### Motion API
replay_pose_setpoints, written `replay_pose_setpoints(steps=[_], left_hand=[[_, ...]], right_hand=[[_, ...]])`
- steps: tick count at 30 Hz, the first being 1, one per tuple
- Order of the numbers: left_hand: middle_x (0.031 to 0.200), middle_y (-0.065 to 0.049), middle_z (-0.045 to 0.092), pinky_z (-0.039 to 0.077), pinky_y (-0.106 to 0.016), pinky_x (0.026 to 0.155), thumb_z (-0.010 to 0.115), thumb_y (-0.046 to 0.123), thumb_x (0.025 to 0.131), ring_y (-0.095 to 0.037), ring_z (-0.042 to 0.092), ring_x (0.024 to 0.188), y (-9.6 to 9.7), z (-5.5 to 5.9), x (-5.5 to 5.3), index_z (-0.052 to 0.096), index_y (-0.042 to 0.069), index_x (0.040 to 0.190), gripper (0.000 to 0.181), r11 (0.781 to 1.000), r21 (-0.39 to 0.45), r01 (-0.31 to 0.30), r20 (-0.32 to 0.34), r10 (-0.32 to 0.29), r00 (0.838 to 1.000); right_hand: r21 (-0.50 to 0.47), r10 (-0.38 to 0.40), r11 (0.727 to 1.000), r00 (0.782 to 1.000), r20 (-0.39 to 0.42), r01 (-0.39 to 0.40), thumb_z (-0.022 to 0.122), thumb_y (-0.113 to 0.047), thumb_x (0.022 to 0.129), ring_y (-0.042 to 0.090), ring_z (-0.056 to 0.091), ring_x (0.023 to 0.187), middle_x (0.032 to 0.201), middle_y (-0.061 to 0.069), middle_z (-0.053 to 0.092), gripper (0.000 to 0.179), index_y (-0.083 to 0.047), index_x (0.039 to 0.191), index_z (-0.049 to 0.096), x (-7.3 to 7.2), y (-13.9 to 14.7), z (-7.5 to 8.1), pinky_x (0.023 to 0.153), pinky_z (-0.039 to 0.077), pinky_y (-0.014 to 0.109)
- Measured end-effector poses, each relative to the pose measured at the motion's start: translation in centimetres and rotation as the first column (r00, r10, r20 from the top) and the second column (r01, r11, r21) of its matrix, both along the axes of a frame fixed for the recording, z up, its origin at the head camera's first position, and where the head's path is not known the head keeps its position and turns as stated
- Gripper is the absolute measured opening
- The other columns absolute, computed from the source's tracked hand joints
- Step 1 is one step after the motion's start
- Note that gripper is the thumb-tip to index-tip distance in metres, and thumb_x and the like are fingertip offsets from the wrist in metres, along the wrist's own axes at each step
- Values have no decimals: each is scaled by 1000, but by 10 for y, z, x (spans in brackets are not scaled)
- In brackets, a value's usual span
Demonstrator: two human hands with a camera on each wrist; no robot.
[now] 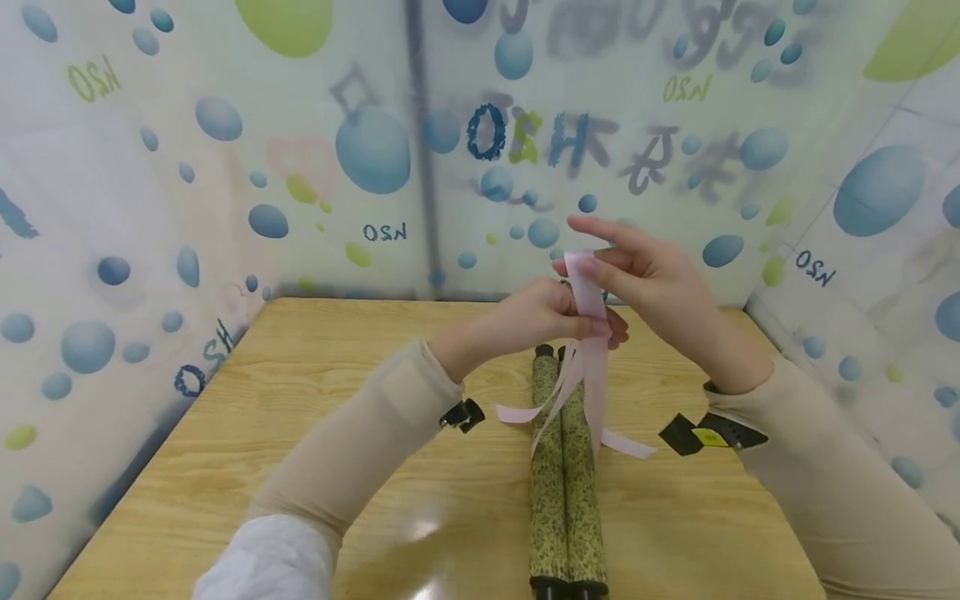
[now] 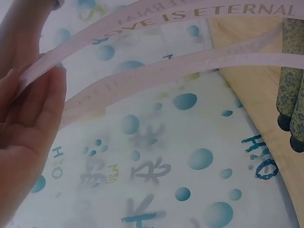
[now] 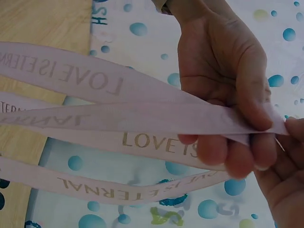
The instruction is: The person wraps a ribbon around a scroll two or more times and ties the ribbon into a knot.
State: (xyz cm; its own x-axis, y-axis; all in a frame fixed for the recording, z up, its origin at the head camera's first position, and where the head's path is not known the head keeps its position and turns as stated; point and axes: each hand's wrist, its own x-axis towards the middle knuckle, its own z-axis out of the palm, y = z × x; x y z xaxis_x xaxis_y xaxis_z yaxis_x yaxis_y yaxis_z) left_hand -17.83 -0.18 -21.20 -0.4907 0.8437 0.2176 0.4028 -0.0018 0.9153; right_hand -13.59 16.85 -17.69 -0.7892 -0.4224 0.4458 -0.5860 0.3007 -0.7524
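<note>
Pink ribbon [image 1: 595,375] with gold "LOVE IS ETERNAL" lettering hangs in several strands over two rolled scrolls [image 1: 566,500]. My left hand [image 1: 553,310] pinches the strands together between thumb and fingers, which the right wrist view shows close up. Just above it, my right hand [image 1: 651,271] pinches the ribbon's upper stretch between thumb and fingers, its index finger extended. In the left wrist view, ribbon [image 2: 156,23] runs from the fingers toward the scrolls [image 2: 290,85]. Ribbon strands [image 3: 109,116] fan out leftward in the right wrist view.
The scrolls have patterned green-gold covers and black end knobs. They lie side by side, lengthwise, on a wooden table [image 1: 420,500]. Printed curtain-like walls [image 1: 360,208] with blue dots stand behind the table and on both sides. Black straps [image 1: 462,414] circle both wrists.
</note>
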Motion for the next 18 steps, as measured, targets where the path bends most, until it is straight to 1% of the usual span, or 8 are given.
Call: replay_pose_setpoints(steps=[2, 4, 7, 9, 11, 13, 15, 18], left_hand=[[109, -16, 66, 48, -29, 89, 51, 3, 95, -15, 63, 99, 1, -1, 2, 63, -9, 112, 24, 999, 28, 43, 11, -43, 999], [108, -18, 65, 48, -30, 89, 49, 2, 95, -17, 63, 98, 2, -3, 4, 61, -10, 112, 24, 996, 52, 76, 17, -77, 997], [108, -17, 66, 48, -30, 89, 49, 2, 95, -15, 63, 98, 2, -4, 7, 62, -10, 112, 24, 993, 58, 102, -1, -102, 995], [108, -15, 66, 48, -30, 89, 49, 3, 95, -13, 63, 98, 2, -5, 9, 63, -8, 112, 24, 993, 47, 104, -29, -103, 994], [106, -12, 67, 48, -29, 88, 50, 4, 96, -11, 63, 97, 2, -5, 10, 64, -6, 111, 23, 994, 32, 102, -71, -100, 992], [104, -11, 68, 48, -29, 88, 50, 4, 95, -11, 63, 96, 1, -5, 11, 65, -6, 109, 22, 994, 37, 99, -97, -95, 991], [102, -10, 68, 50, -30, 86, 51, 5, 95, -11, 63, 94, -1, -5, 11, 66, -5, 107, 21, 996, 41, 83, -116, -77, 990], [101, -10, 68, 50, -31, 85, 51, 5, 95, -13, 64, 93, -5, -7, 10, 65, -5, 107, 21, 997, 57, 60, -70, -56, 996]], right_hand=[[5, 23, 1000, 1000, 18, -23, 55, -16, 95, 15, 64, 99, 101, 4, 71, 43, -21, 138, 48, -3, -1, -2, 78, 50, 25], [1, 49, 999, 998, 40, -49, 53, -15, 96, 16, 65, 98, 101, 4, 71, 43, -19, 138, 48, -5, -2, -4, 80, 50, 27], [0, 67, 998, 996, 52, -67, 49, -17, 98, 16, 65, 97, 102, 4, 70, 41, -18, 138, 47, -9, -1, -7, 80, 50, 26], [-18, 92, 996, 993, 75, -91, 46, -18, 99, 18, 65, 98, 104, 6, 70, 40, -17, 139, 46, -12, -1, -10, 83, 49, 27], [-2, 95, 995, 991, 90, -95, 43, -21, 100, 18, 64, 100, 110, 6, 68, 39, -17, 139, 46, -14, 0, -12, 83, 49, 26], [55, 75, 995, 992, 102, -81, 41, -25, 101, 18, 62, 102, 117, 6, 64, 39, -20, 139, 46, -15, 1, -15, 83, 49, 28], [120, 58, 990, 991, 120, -73, 38, -29, 102, 20, 61, 98, 121, 7, 60, 39, -22, 139, 45, -16, 3, -17, 77, 49, 30], [177, 53, 981, 985, 166, -82, 33, -34, 102, 24, 58, 87, 115, 12, 57, 42, -21, 140, 44, -17, 7, -22, 67, 50, 34]])
